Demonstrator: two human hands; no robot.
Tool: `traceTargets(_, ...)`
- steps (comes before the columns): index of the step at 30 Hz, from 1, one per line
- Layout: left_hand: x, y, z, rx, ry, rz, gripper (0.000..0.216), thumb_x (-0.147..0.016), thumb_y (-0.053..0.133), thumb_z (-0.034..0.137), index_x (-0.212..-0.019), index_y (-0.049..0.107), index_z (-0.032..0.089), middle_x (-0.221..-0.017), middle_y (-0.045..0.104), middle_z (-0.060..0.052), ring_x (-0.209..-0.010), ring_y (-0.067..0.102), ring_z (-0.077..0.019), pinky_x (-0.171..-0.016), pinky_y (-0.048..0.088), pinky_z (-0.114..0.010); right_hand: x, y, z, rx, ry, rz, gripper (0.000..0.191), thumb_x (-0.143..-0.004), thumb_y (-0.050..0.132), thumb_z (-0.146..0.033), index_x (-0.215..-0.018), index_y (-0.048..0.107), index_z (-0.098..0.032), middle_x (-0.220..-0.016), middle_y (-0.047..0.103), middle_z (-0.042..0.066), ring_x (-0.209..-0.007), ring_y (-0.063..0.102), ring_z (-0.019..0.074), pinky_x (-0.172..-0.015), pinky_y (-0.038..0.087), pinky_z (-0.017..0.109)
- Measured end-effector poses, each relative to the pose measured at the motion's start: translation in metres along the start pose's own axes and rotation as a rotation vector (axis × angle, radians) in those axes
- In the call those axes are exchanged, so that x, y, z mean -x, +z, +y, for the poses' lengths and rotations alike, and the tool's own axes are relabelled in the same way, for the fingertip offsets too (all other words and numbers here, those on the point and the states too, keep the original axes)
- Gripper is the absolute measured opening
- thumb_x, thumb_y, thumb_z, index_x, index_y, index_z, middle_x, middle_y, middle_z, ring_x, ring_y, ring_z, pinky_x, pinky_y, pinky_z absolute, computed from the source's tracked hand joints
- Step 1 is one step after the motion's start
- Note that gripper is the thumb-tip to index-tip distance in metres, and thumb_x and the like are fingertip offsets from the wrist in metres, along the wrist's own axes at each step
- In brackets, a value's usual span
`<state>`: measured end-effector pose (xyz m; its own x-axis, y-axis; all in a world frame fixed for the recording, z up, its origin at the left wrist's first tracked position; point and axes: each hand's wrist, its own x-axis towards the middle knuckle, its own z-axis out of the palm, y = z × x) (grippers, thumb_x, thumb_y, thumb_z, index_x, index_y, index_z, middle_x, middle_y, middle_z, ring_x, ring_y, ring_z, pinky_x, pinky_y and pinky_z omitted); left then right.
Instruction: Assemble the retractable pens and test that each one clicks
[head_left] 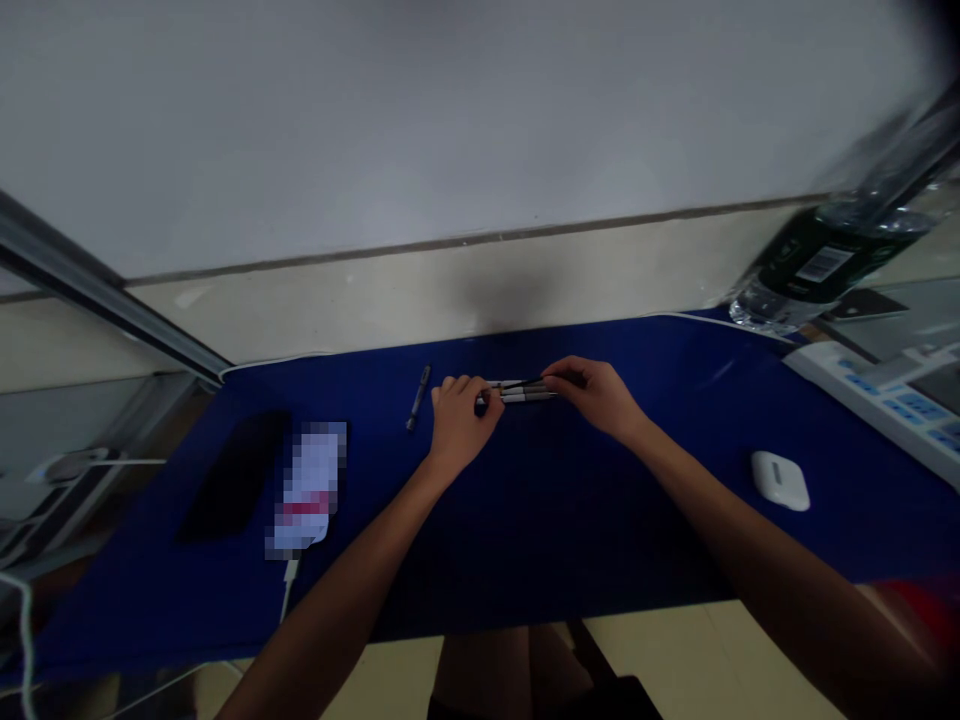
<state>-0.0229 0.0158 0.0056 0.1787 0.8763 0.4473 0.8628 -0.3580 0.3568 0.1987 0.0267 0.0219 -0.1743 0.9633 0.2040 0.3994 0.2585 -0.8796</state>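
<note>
My left hand point(459, 420) and my right hand point(596, 395) meet at the far middle of a blue mat point(540, 510). Between them lies a small bundle of pens point(521, 391), held level just above the mat. The left hand's fingers are curled round the left end of the bundle. Pinched fingers of the right hand close on its right end. A single dark pen point(418, 397) lies on the mat just left of my left hand, apart from it.
A black phone point(236, 475) and a blurred-out card point(306, 490) with a white cable lie at the mat's left. A white earbud case point(780, 480) sits at the right. A water bottle point(832, 260) and a keypad device point(885, 395) stand far right. A wall runs behind.
</note>
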Motion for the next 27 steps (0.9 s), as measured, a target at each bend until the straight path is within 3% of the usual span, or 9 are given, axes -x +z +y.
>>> traceTargets(7,0.0009,-0.0006,0.0010,0.010,-0.002,-0.003,0.018,-0.091,0.052,0.031,-0.077,0.058,0.021,-0.076,0.059,0.000,-0.082,0.050,-0.0191,-0.075,0.031,-0.035,0.0023,-0.0028,-0.0036,0.027,0.062,-0.027,0.056,-0.092,0.042,-0.059,-0.062,0.063,-0.017,-0.053,0.057,0.002,-0.050,0.049,0.0115,-0.051,0.037,0.025)
traceTargets(12,0.0006,-0.0009,0.0015,0.004,-0.006,-0.013,0.018,-0.091,0.051,0.031,-0.078,0.058,0.021,-0.078,0.060,0.000,-0.084,0.050,-0.0194,-0.076,0.031,-0.035,0.0019,-0.0022,-0.0038,0.033,0.045,-0.017,0.047,-0.088,0.050,-0.056,-0.067,0.064,-0.017,-0.058,0.058,0.001,-0.050,0.045,0.0108,-0.048,0.032,0.025)
traceTargets(27,0.0003,-0.0007,0.0014,-0.012,-0.013,-0.011,0.017,-0.091,0.052,0.032,-0.078,0.058,0.021,-0.078,0.060,-0.001,-0.084,0.051,-0.0204,-0.076,0.031,-0.035,-0.0011,-0.0008,0.0016,-0.080,-0.011,-0.011,0.023,-0.082,0.063,-0.039,-0.089,0.068,-0.018,-0.077,0.066,0.003,-0.066,0.058,0.0152,-0.060,0.043,0.027)
